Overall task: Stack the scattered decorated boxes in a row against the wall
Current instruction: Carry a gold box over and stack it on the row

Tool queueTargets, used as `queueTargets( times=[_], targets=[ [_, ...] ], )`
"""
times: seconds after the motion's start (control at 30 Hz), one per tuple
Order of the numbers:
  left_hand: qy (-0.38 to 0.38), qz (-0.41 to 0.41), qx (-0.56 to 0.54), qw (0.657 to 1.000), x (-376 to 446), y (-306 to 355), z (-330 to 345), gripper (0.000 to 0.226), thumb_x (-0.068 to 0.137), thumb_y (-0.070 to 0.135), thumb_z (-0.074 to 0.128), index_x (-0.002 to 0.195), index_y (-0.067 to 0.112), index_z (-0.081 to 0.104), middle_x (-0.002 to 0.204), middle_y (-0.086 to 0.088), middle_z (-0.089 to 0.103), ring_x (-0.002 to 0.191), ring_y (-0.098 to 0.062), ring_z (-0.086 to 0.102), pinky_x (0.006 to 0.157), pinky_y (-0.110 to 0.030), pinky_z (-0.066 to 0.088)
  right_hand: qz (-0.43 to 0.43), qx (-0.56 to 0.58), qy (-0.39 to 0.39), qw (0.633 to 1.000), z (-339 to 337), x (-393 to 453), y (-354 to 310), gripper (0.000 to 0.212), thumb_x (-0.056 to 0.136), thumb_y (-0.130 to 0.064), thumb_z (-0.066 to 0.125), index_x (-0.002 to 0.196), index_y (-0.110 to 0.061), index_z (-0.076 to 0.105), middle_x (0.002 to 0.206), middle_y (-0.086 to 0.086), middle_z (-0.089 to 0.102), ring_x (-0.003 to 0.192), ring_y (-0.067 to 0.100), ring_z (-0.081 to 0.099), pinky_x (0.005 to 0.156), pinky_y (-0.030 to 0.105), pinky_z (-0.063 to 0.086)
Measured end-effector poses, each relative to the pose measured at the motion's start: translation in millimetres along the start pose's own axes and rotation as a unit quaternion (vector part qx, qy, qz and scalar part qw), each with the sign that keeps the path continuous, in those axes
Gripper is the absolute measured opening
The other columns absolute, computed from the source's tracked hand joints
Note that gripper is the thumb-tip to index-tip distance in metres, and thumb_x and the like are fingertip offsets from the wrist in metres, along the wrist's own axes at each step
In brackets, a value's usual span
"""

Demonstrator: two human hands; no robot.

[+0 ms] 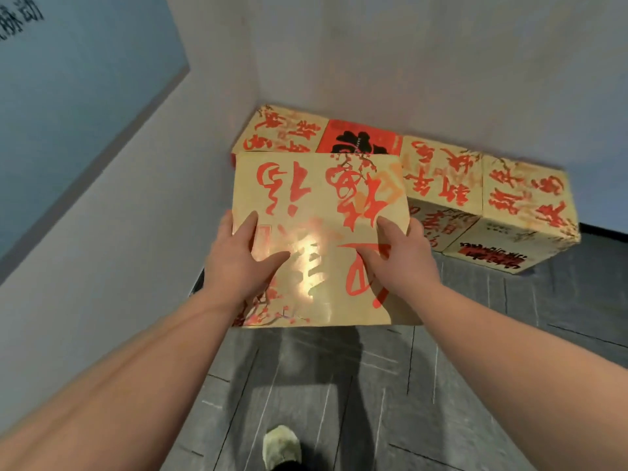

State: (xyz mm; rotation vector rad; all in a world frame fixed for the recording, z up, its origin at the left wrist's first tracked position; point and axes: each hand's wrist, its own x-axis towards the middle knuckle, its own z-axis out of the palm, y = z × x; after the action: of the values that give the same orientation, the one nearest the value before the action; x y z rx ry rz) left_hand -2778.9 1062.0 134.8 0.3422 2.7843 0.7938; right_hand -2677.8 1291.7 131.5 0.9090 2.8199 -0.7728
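Single head-mounted wide-angle view, looking forward and steeply down from standing height into a room corner. Walls (441,62) fill the upper frame, bowed by lens distortion; the dark floor (475,385) fills the lower right. Both forearms enter from the bottom corners, close to the lens. No second view.

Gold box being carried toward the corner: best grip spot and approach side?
Take the gold box by its two opposite side faces, one hand from each side, coming from the near edge. Its broad, flat, glossy top offers nothing to pinch, and it is too wide for one hand. The left hand and right hand sit that way now, thumbs lying on top, fingers apparently wrapped over the side edges.
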Motion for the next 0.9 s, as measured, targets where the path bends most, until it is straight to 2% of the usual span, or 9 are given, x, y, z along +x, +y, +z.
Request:
queueTargets(
  times=[0.1, 0.27, 0.47, 0.63, 0.9],
  targets=[
    [-0.005, 0.034, 0.006, 0.999, 71, 27, -14, 0.089, 0.076, 0.058, 0.067, 0.149, 0.028, 0.027, 0.158, -0.001, 0.011, 0.141, -0.025, 0.024, 0.113, -0.039, 0.026, 0.022, -0.014, 0.027, 0.999, -27, 52, -18, 0.065, 0.088, -0.063, 0.05, 0.144, -0.035, 0.033, 0.153, 0.01, 0.02, 0.135, 0.035, 0.031, 0.101, 0.049, 0.04],
    [-0.001, 0.064, 0.017, 0.998, 176, 56, -43, 0.086, 0.077, 0.06, 0.065, 0.147, 0.027, 0.03, 0.154, -0.003, 0.019, 0.138, -0.026, 0.028, 0.112, -0.043, 0.03, 0.042, 0.009, 0.051, 0.998, -62, 133, -60, 0.064, 0.087, -0.064, 0.049, 0.142, -0.034, 0.035, 0.153, 0.008, 0.022, 0.135, 0.033, 0.033, 0.101, 0.05, 0.042],
    [0.007, 0.103, 0.016, 0.994, 291, 102, -48, 0.081, 0.076, 0.059, 0.066, 0.144, 0.025, 0.037, 0.152, 0.001, 0.022, 0.137, -0.023, 0.03, 0.11, -0.045, 0.034, 0.063, 0.025, 0.088, 0.994, -83, 236, -69, 0.062, 0.087, -0.065, 0.049, 0.139, -0.033, 0.04, 0.15, 0.009, 0.028, 0.132, 0.033, 0.036, 0.1, 0.049, 0.043],
    [-0.023, 0.085, 0.055, 0.995, 371, 120, -29, 0.084, 0.077, 0.063, 0.061, 0.146, 0.027, 0.031, 0.155, 0.004, 0.016, 0.14, -0.023, 0.027, 0.11, -0.049, 0.034, 0.087, 0.035, 0.069, 0.993, -74, 317, -63, 0.062, 0.086, -0.065, 0.049, 0.139, -0.034, 0.038, 0.152, 0.009, 0.027, 0.133, 0.033, 0.036, 0.1, 0.05, 0.043],
    [-0.032, 0.083, 0.054, 0.995, 475, 142, -11, 0.081, 0.08, 0.059, 0.062, 0.147, 0.025, 0.031, 0.157, 0.0, 0.014, 0.142, -0.024, 0.022, 0.113, -0.047, 0.027, 0.087, 0.065, 0.073, 0.991, -69, 426, -65, 0.059, 0.084, -0.065, 0.05, 0.134, -0.035, 0.042, 0.134, 0.002, 0.043, 0.121, 0.025, 0.049, 0.093, 0.048, 0.052]
  ],
)
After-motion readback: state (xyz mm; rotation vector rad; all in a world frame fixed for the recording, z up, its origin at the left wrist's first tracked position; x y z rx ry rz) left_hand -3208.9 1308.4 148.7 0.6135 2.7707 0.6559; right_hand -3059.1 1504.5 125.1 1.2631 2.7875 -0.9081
